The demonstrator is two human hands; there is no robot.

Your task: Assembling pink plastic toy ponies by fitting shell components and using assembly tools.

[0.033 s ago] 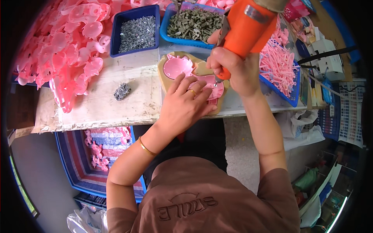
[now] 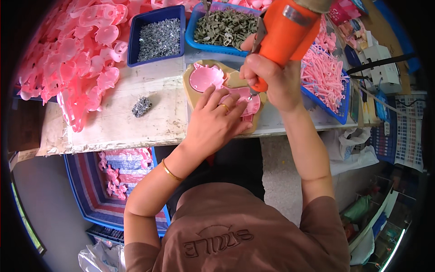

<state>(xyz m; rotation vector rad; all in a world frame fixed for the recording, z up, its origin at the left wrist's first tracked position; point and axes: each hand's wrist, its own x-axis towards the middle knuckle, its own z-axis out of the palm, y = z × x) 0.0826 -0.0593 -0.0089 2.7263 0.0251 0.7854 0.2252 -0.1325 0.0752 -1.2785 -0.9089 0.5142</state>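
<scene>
A pink plastic toy shell (image 2: 206, 78), with a round end and a longer body, lies hollow side up in a tan shaped holder (image 2: 186, 81) on the table. My left hand (image 2: 215, 111) rests across the shell with fingers spread, pressing on it and on the holder's near edge. My right hand (image 2: 276, 79) is wrapped round an orange power screwdriver (image 2: 290, 34), which tilts down to the left. Its bit tip meets the shell's right part, at a small shiny screw (image 2: 250, 98). My fingers hide some of the shell's middle.
Pink shells (image 2: 68, 59) are heaped at left. Behind are a dark blue tray of screws (image 2: 158, 41) and a blue basket of grey-green clips (image 2: 224, 29). Pink sticks fill a basket (image 2: 324, 72) at right. Loose screws (image 2: 142, 106) lie left. Below the table stands a striped-lined bin (image 2: 93, 206).
</scene>
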